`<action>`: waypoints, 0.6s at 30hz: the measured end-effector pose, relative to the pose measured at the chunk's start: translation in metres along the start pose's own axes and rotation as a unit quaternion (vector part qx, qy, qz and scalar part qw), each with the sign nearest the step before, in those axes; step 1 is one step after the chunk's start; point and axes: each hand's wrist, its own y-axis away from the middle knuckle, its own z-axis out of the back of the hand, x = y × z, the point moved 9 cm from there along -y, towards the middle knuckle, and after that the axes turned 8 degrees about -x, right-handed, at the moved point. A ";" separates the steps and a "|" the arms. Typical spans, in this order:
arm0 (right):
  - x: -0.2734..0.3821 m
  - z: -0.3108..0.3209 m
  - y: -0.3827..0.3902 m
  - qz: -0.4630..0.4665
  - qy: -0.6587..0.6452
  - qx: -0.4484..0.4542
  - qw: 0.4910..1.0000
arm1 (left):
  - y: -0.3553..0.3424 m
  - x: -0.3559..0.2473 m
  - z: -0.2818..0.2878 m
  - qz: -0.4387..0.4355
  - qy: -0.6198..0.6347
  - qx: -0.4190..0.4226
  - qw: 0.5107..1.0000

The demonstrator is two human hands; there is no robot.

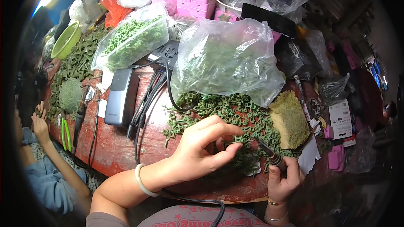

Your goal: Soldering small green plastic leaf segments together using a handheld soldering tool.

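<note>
My left hand (210,149) hovers over scattered small green looped pieces (202,101), its index finger and thumb bent and apart, with nothing visible between them. The index fingertip is close to the dark tip of a soldering-iron-like tool (267,149); its other fingers are partly hidden. Lower right of it, my right hand (284,178) is closed round that tool's handle, pointing it up and left. Just right of the pieces lies a tan pad with green crumbly covering (288,120). A large clear bag of green items (225,59) lies beyond both hands.
A power bank (120,96), black cables (145,101), a green-filled tray (130,42) and pink boxes (198,0) crowd the red table (113,151). Pink pieces (336,157) lie right. At left, a co-worker's hands (40,124) are raised near the table edge.
</note>
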 end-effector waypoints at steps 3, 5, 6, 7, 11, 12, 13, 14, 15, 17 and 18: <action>0.008 -0.001 -0.001 0.016 -0.006 0.010 1.000 | -0.001 -0.002 0.002 -0.020 -0.013 -0.006 1.000; 0.011 -0.005 -0.003 0.034 -0.007 0.019 0.999 | 0.000 0.000 0.002 -0.013 -0.005 -0.008 1.000; 0.010 -0.005 -0.002 0.035 -0.007 0.019 0.999 | 0.000 0.002 0.002 -0.005 0.002 -0.010 1.000; 0.009 -0.005 -0.001 0.036 -0.006 0.020 0.999 | 0.000 0.001 0.003 -0.005 0.002 -0.011 1.000; 0.013 -0.007 -0.003 0.050 -0.008 0.027 0.998 | -0.001 0.001 0.003 0.000 -0.001 -0.012 1.000; 0.013 -0.007 -0.003 0.050 -0.008 0.027 0.998 | -0.001 0.001 0.003 0.000 0.001 -0.013 1.000; 0.014 -0.008 -0.003 0.051 0.000 0.033 0.998 | -0.001 0.001 0.003 0.000 0.000 -0.013 1.000; 0.014 -0.009 -0.003 0.052 0.007 0.039 0.998 | -0.001 0.001 0.003 0.003 0.002 -0.017 1.000; 0.013 -0.009 -0.003 0.051 0.007 0.039 0.998 | -0.001 0.002 0.004 0.006 0.003 -0.021 1.000; 0.011 -0.010 -0.001 0.048 0.010 0.047 0.998 | -0.001 0.002 0.003 0.007 0.003 -0.020 1.000; 0.011 -0.010 -0.001 0.047 0.010 0.047 0.998 | 0.000 0.002 0.003 0.008 0.003 -0.020 1.000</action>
